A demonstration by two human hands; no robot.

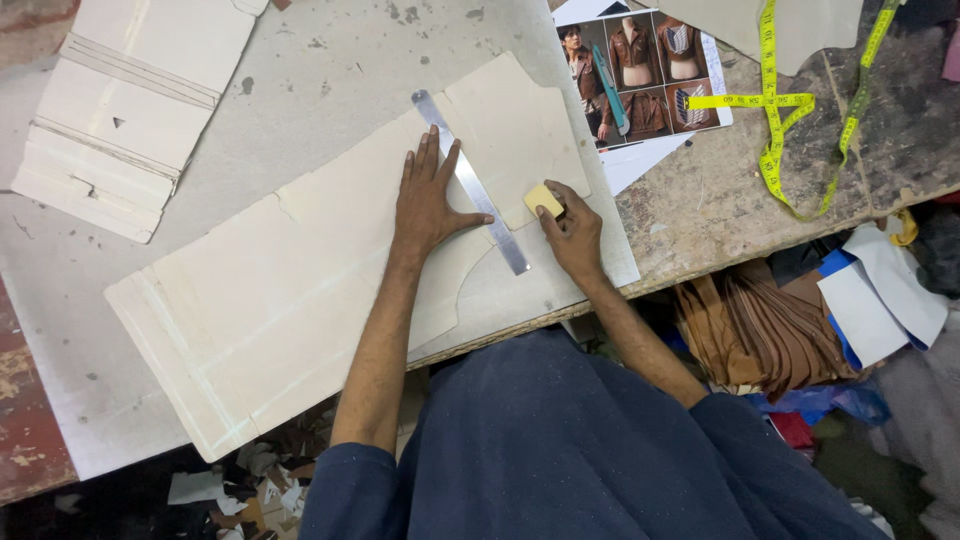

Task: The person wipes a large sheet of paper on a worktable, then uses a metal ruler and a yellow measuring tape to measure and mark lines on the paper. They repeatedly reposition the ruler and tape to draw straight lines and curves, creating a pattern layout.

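My left hand (428, 200) lies spread flat on the cardboard pattern (300, 300), just left of the steel ruler (470, 182), whose long axis runs diagonally away from me. Just right of the ruler, my right hand (572, 235) pinches a yellow chalk block (543, 199).

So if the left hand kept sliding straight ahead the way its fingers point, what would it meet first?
The left hand lies flat on the cream cardboard pattern piece, fingers pointing up the table. Ahead, the long flat metal ruler crosses slantwise; the fingertips would probably meet its upper end first.
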